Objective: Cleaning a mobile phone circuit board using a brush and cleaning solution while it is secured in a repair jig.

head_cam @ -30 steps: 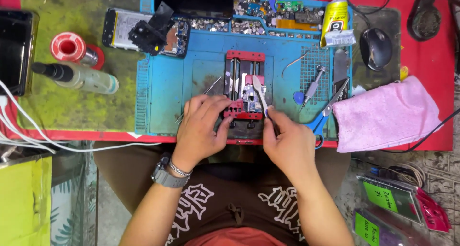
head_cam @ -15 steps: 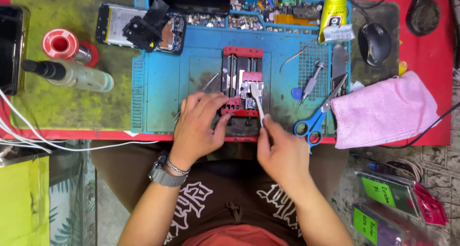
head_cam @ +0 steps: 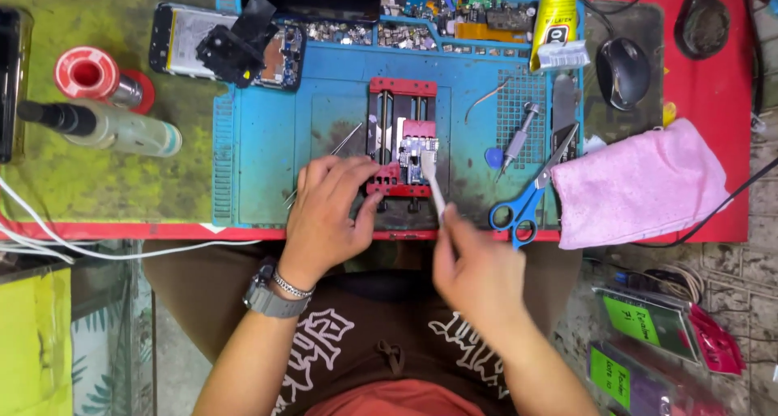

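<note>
Under both my hands lies the blue work mat (head_cam: 267,165), and beyond the fingertips stands the red board holder (head_cam: 401,136) with a small circuit board (head_cam: 417,158) clamped in its near end. To the right of my right hand a pink cloth (head_cam: 640,181) lies folded, with blue-handled scissors (head_cam: 527,199) between it and the hand. Beyond my left hand, at the mat's far corner, sits an opened phone (head_cam: 223,39).

My left hand (head_cam: 328,213) is closed on the holder's near red bar, thumb under, steadying it. My right hand (head_cam: 478,274) — blurred — pinches a white brush (head_cam: 432,181) whose head touches the board.

I judge this is the brushing-clean step on the board. The next move calls for short, light strokes across the chips, the holder kept firmly braced — too much pressure could shift the board in its clamp.
</note>
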